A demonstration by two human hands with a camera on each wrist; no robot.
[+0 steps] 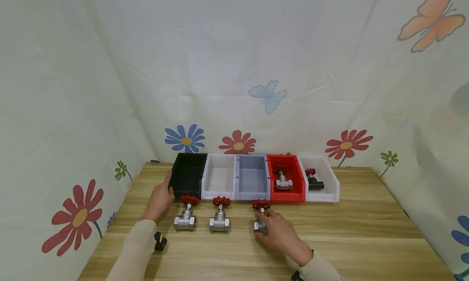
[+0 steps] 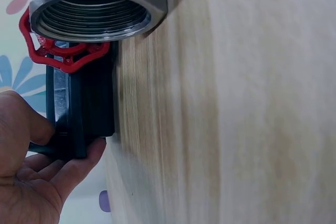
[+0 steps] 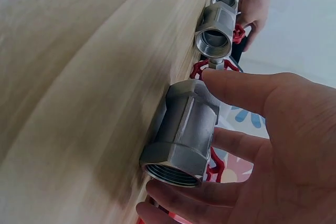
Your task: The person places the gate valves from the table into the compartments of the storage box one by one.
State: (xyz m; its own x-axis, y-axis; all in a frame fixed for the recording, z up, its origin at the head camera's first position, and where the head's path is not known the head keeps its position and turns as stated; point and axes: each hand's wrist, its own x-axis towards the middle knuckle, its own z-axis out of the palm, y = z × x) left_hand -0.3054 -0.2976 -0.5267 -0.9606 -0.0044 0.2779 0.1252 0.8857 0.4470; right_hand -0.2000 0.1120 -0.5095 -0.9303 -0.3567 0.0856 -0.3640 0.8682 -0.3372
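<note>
My left hand [image 1: 160, 197] grips the left side wall of the black bin [image 1: 187, 194], the thumb on one side of the wall and fingers on the other in the left wrist view. My right hand [image 1: 280, 232] is around the rightmost gate valve [image 3: 181, 129] of three on the table. Its thumb lies by one hex end and its fingers by the other. This valve has a silver body and a red handwheel [image 1: 261, 204]. Two similar valves, a left one [image 1: 185, 221] and a middle one [image 1: 219, 221], lie with their handwheels toward the bins.
Right of the black bin stand a white bin [image 1: 219, 194], a grey bin [image 1: 253, 196], a red bin [image 1: 287, 197] holding a silver valve [image 1: 283, 184], and another white bin [image 1: 331, 197] holding a dark valve [image 1: 316, 184] with a red handle. A flowered curtain [image 1: 220, 69] hangs behind.
</note>
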